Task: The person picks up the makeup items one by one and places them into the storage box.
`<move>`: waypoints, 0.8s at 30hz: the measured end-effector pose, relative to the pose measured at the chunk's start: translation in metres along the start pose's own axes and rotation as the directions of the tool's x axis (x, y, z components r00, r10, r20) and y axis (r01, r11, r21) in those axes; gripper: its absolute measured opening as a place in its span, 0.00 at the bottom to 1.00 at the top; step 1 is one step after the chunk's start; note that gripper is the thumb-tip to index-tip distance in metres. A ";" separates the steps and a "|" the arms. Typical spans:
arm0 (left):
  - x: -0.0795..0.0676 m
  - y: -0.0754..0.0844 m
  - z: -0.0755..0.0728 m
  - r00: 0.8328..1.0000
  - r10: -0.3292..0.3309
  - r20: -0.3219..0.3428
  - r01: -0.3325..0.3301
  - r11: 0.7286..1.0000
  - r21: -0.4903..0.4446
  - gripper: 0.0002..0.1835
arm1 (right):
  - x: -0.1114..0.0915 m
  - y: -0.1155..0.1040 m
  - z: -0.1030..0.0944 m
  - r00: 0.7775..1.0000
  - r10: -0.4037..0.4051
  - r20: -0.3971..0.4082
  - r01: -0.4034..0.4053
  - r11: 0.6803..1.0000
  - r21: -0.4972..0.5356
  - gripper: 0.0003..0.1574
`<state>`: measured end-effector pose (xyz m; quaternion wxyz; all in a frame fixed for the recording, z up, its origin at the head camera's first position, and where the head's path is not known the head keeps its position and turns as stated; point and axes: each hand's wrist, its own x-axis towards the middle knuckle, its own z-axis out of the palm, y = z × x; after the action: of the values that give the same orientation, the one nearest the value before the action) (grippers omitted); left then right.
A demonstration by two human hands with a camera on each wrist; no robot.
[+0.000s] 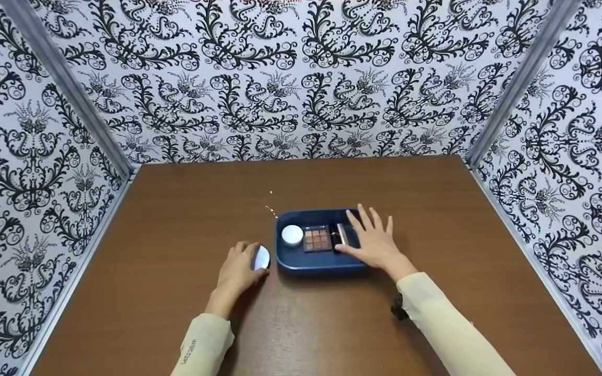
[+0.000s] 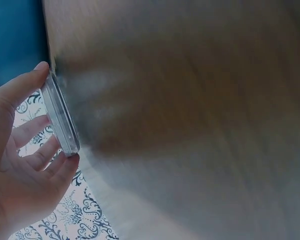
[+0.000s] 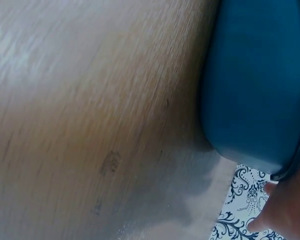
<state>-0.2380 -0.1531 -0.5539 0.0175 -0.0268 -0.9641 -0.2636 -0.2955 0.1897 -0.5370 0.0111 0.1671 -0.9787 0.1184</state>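
My left hand [image 1: 237, 269] grips a thin, round, shiny compact [image 1: 262, 258] by its edges, just left of a blue tray [image 1: 322, 269]. In the left wrist view, thumb and fingertips hold the compact [image 2: 62, 117] on edge, showing its clear rim. Over the tray's right end my right hand [image 1: 377, 245] is spread, fingers straight, thumb close to a dark item with a silvery strip [image 1: 342, 235]. Inside the tray, a white round jar [image 1: 292, 235] sits at the left beside an eyeshadow palette [image 1: 317, 240] of brown shades. The right hand covers part of the tray's right side.
A fine gold chain [image 1: 271, 211] lies on the brown wooden table [image 1: 201, 198] behind the tray's left corner. Patterned panels [image 1: 301, 104] enclose the back and sides. Below the right cuff shows a small dark object [image 1: 399, 307].
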 end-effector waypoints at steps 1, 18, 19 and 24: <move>0.000 0.000 -0.001 1.000 0.002 -0.008 -0.002 1.000 -0.002 0.38 | 0.000 0.000 0.000 1.000 0.001 0.000 -0.001 1.000 0.001 0.63; 0.007 0.012 -0.027 0.993 -0.004 -0.118 -0.001 0.999 -0.049 0.40 | 0.001 0.001 0.001 1.000 -0.009 -0.020 0.009 1.000 0.024 0.64; 0.007 0.014 -0.029 0.991 -0.003 -0.131 -0.003 0.999 -0.047 0.40 | 0.001 0.002 0.002 1.000 -0.011 -0.023 0.011 1.000 0.022 0.64; 0.007 0.020 -0.036 0.984 0.015 -0.178 -0.021 0.999 -0.035 0.40 | 0.004 0.006 0.007 1.000 -0.005 -0.010 0.006 1.000 0.006 0.65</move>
<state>-0.2434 -0.1542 -0.5125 0.1052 -0.0122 -0.9534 -0.2824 -0.3012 0.1921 -0.5452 0.0156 0.1693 -0.9778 0.1222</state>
